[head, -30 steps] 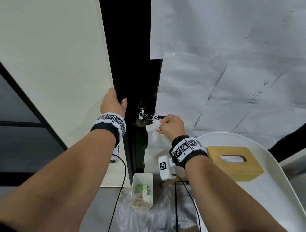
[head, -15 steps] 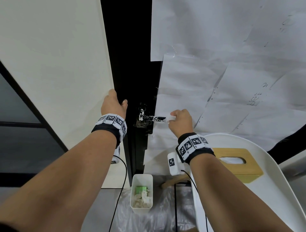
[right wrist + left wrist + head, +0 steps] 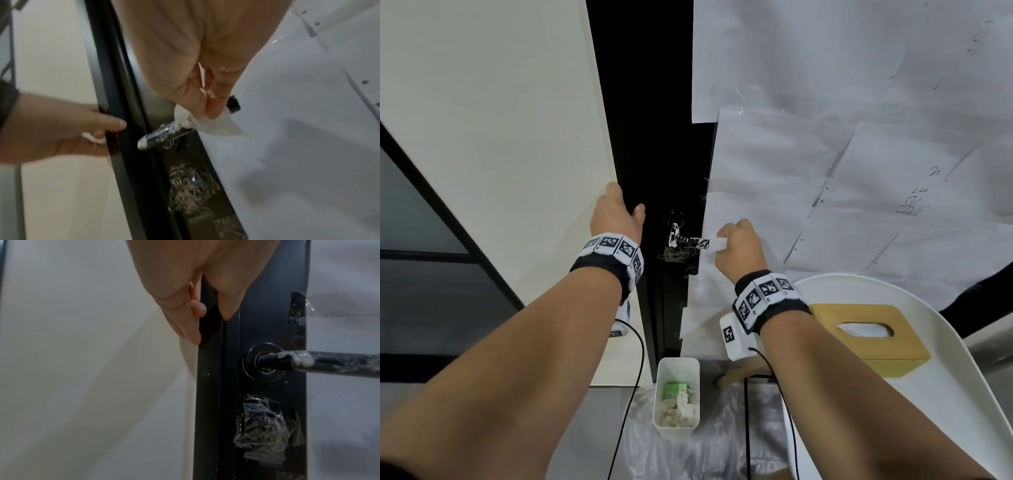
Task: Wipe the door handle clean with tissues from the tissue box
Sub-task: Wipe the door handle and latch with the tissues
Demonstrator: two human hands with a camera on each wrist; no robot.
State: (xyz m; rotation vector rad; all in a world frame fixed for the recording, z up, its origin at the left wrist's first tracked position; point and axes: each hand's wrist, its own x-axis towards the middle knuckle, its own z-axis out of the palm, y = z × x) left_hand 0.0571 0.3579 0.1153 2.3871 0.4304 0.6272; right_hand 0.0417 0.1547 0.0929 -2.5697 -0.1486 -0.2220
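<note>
A black lever door handle (image 3: 687, 242) smeared with white foam (image 3: 302, 360) sticks out of the dark door edge (image 3: 650, 171). My right hand (image 3: 722, 244) pinches a white tissue (image 3: 216, 125) round the lever's outer end, thumb and fingers closed over it. My left hand (image 3: 619, 210) grips the door edge left of the handle, its fingers (image 3: 193, 331) wrapped behind the edge and the thumb on the front. A wooden tissue box (image 3: 869, 334) with a tissue in its slot sits lower right.
The box stands on a white round table (image 3: 962, 394). On the floor below the handle, a white bin (image 3: 677, 363) holds used tissues on plastic sheeting. Taped white paper sheets (image 3: 825, 154) cover the door. Clear film (image 3: 265, 431) wraps the lock under the handle.
My right hand slid the tissue to the right along the lever, from near its base to the outer end. The left hand stayed on the door edge.
</note>
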